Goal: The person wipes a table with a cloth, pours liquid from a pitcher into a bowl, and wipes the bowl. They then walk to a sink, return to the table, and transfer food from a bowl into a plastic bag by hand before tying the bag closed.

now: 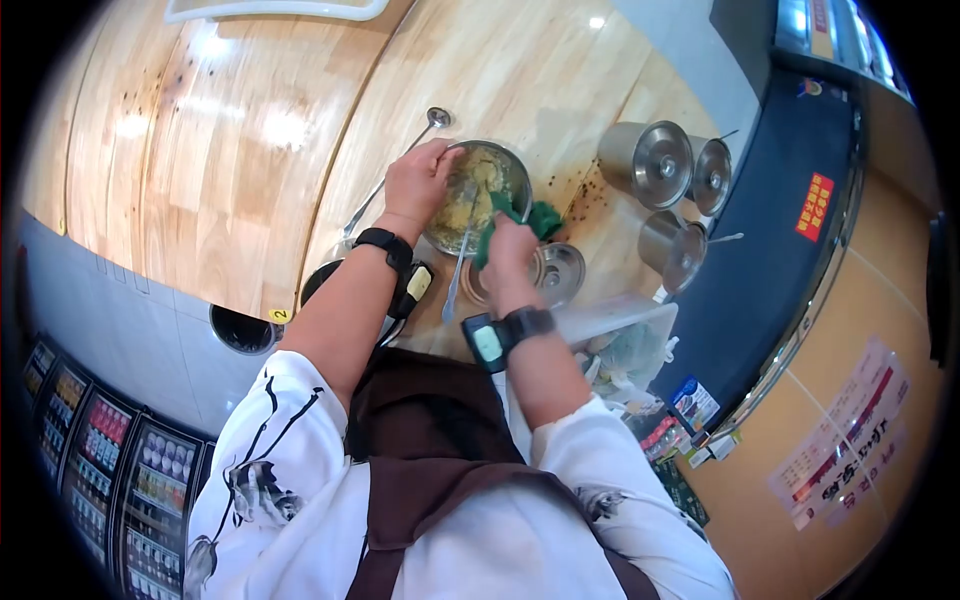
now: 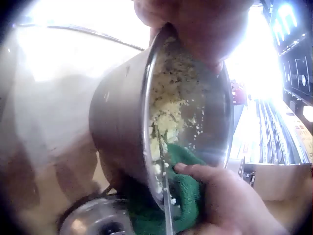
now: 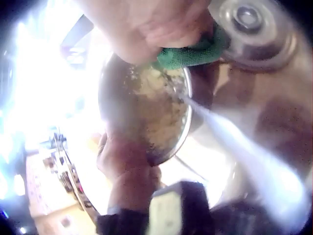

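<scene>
A steel pot (image 2: 117, 107) holding crumbly, pale yellow food (image 2: 168, 120) is tilted, its mouth toward the person. At its far left rim my left hand (image 1: 418, 185) grips the edge, with the thumb over the rim. My right hand (image 1: 512, 250) holds a green cloth (image 2: 183, 196) against the near right side of the rim; part of the cloth hangs outside the pot. A long-handled spoon (image 1: 453, 290) leans in the pot, its handle sticking out over the near rim and its other end hidden in the food.
Left of the pot lies a ladle (image 1: 438, 118) on the wooden table (image 1: 260, 200). Steel lids (image 1: 562, 275) rest close by on the right. Lidded steel canisters (image 1: 660, 165) stand farther right, amid scattered dark specks. A plastic bag (image 1: 625, 350) is at the near right.
</scene>
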A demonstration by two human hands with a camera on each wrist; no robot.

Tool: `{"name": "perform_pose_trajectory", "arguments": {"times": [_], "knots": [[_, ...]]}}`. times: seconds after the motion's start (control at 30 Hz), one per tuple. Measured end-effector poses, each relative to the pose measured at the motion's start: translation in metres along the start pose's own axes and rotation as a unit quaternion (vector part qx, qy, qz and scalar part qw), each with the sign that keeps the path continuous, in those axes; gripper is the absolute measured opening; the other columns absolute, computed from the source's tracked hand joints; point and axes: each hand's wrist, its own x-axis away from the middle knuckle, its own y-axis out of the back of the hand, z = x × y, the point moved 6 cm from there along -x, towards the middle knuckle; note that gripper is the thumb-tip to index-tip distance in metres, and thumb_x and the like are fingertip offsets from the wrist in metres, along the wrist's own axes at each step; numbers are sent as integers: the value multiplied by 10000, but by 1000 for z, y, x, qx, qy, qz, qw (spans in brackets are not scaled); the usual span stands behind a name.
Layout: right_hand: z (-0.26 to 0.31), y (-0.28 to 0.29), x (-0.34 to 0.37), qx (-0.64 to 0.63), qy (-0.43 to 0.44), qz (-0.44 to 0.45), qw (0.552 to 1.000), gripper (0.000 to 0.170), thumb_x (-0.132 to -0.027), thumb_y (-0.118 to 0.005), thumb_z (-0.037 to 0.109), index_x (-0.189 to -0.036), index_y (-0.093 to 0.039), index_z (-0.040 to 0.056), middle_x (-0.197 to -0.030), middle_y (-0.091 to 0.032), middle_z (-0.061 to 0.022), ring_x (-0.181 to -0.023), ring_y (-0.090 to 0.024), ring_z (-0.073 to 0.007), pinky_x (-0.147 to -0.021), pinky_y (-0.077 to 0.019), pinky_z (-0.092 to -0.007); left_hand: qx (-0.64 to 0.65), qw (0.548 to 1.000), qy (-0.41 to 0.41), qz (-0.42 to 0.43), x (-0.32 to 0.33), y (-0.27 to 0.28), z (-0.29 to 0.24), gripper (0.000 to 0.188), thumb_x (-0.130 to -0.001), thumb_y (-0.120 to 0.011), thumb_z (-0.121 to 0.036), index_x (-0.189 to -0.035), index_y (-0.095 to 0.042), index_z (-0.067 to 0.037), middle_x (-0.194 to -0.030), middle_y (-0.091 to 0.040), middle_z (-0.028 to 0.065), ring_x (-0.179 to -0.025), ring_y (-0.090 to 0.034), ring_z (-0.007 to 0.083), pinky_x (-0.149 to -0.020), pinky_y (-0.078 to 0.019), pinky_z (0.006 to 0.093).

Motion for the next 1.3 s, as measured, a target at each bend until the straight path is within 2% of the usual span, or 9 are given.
{"name": "perform_pose_trajectory", "arguments": {"times": [0.13,0.23,0.33,0.4,0.47,0.67,0.73,1.07,1.3], "knots": [[6,1,9,-63,-49,9,997,318,-726,-616,223,-843,-624,-74,-822,-615,-278,-797,-588,-441,-695,-463,-430,9,1000,9,-14,1,6,1,175,-842,-560,-276,-878,-615,-115,-792,-627,100,-720,-606,292,-604,-484,369],[49,1,-25,307,158,139,928,317,-735,-644,210,-876,-619,-73,-804,-615,-280,-778,-629,-355,-684,-470,-399,-28,995,83,47,-8,11,4,206,-814,-581,-249,-959,-614,-107,-815,-634,125,-772,-610,306,-662,-488,376],[89,-13,-45,272,289,224,890,275,-727,-633,195,-896,-634,-22,-846,-621,-245,-805,-619,-349,-707,-470,-391,-36,994,-36,98,-36,5,-12,266,-770,-584,-181,-1024,-602,-104,-831,-638,145,-833,-606,321,-727,-479,385],[122,-28,-30,366,451,277,766,222,-720,-576,145,-867,-634,-12,-928,-603,-242,-890,-578,-388,-765,-472,-418,-67,954,-169,239,-47,-24,-26,297,-724,-559,-106,-1015,-620,-99,-865,-642,157,-875,-601,324,-762,-471,379],[129,-35,-31,344,442,295,774,228,-719,-579,143,-887,-634,-2,-956,-602,-233,-908,-576,-376,-779,-470,-412,-11,936,-61,346,-44,-39,-19,271,-707,-541,-68,-956,-647,-90,-871,-640,166,-859,-603,328,-749,-474,369],[104,-24,-42,251,365,228,867,286,-735,-598,179,-978,-623,31,-956,-616,-213,-899,-585,-363,-788,-469,-404,41,987,7,153,-35,-24,0,208,-706,-535,-45,-851,-675,-96,-769,-624,176,-725,-612,333,-647,-488,366],[95,-16,-40,250,339,183,888,298,-743,-603,191,-996,-619,33,-940,-622,-209,-888,-589,-364,-784,-469,-401,37,985,44,163,-35,-22,1,230,-713,-580,-19,-919,-671,-63,-755,-652,127,-693,-617,186,-653,-481,292],[-34,-16,5,-55,-83,-10,995,275,-733,-601,160,-892,-626,-63,-867,-631,-252,-850,-612,-377,-737,-459,-404,86,985,95,114,-24,-22,14,155,-721,-598,-60,-842,-692,-81,-741,-651,138,-683,-637,225,-627,-490,297],[56,-7,-46,275,168,184,928,239,-735,-536,148,-850,-641,-33,-867,-613,-258,-841,-602,-390,-745,-487,-417,61,988,138,42,-11,-1,15,169,-750,-585,-76,-902,-656,-60,-850,-652,123,-786,-628,224,-699,-485,309]]}}
